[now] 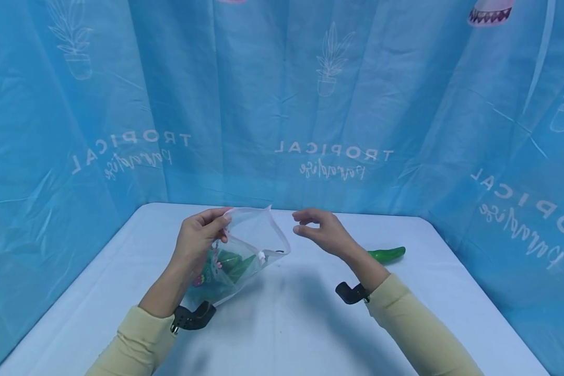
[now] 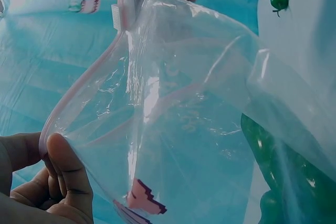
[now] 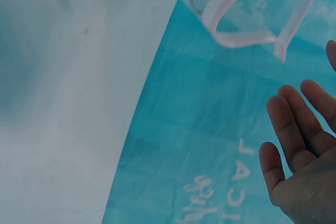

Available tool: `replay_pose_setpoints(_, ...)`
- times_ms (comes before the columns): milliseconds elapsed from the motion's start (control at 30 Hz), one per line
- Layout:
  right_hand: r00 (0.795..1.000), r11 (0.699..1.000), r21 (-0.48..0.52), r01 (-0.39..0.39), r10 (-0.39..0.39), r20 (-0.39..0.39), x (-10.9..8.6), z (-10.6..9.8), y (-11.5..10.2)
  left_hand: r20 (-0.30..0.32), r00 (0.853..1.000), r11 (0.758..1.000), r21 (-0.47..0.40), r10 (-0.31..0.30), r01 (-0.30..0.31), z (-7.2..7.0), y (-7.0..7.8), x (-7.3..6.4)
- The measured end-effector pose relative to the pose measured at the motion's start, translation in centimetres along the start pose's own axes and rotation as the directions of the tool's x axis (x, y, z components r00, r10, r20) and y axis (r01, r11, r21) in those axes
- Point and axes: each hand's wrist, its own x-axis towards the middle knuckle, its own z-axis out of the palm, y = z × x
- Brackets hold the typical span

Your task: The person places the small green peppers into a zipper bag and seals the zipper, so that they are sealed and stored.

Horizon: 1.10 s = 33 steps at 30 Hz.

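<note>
My left hand (image 1: 198, 235) pinches the pink-edged rim of a clear zip bag (image 1: 256, 230) between thumb and fingers; the left wrist view shows this pinch on the bag's rim (image 2: 46, 129) too. The bag's mouth gapes toward the right. Green peppers (image 1: 232, 263) lie inside, partly veiled by printed plastic. My right hand (image 1: 321, 230) hovers just right of the mouth, fingers loosely bent, holding nothing. In the right wrist view, the fingers of this hand (image 3: 304, 145) are apart from the pink rim (image 3: 244, 39). Another green pepper (image 1: 388, 255) lies on the table, partly behind my right forearm.
A white table (image 1: 282, 334) with rounded far corners carries everything. Blue printed curtains (image 1: 258, 104) surround its back and sides. Both wrists wear black straps with a camera, the left camera (image 1: 195, 316) close to the bag's lower end.
</note>
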Motion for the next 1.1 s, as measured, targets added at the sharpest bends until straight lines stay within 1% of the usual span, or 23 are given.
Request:
replay_pose_setpoints(100,1.000,1.000,0.010,-0.012,0.012,0.001,-0.2,-0.6,1.0,-0.001,1.000,1.000,0.006,-0.005,0.005,0.0,0.0,0.0)
replay_pose_setpoints(267,1.000,1.000,0.007,-0.028,0.028,-0.003,-0.6,-1.5,2.9,-0.004,1.000,1.000,-0.008,-0.003,0.003,0.0,0.0,0.0)
replay_pose_setpoints(400,0.998,0.997,0.012,-0.070,0.070,-0.004,-1.1,-2.3,5.3,-0.003,1.000,1.000,-0.011,0.000,0.000,0.0,-0.1,-0.1)
replay_pose_setpoints(500,0.993,0.993,0.022,-0.117,0.118,-0.010,-1.5,-2.9,7.2,-0.002,1.000,1.000,-0.008,0.001,-0.001,0.1,-0.1,-0.1)
replay_pose_setpoints(700,0.983,0.984,-0.013,-0.178,0.177,-0.048,-2.1,-4.0,11.0,-0.001,1.000,1.000,-0.004,0.007,-0.007,0.1,0.0,-0.1)
replay_pose_setpoints(900,0.963,0.964,-0.049,-0.262,0.258,-0.076,-2.7,-5.1,14.4,-0.003,1.000,1.000,0.004,0.003,-0.003,0.1,0.0,-0.1)
replay_pose_setpoints(1100,0.939,0.940,-0.045,-0.337,0.332,-0.094,-3.4,-6.0,16.3,-0.003,1.000,1.000,0.006,-0.003,0.003,0.1,0.0,-0.1)
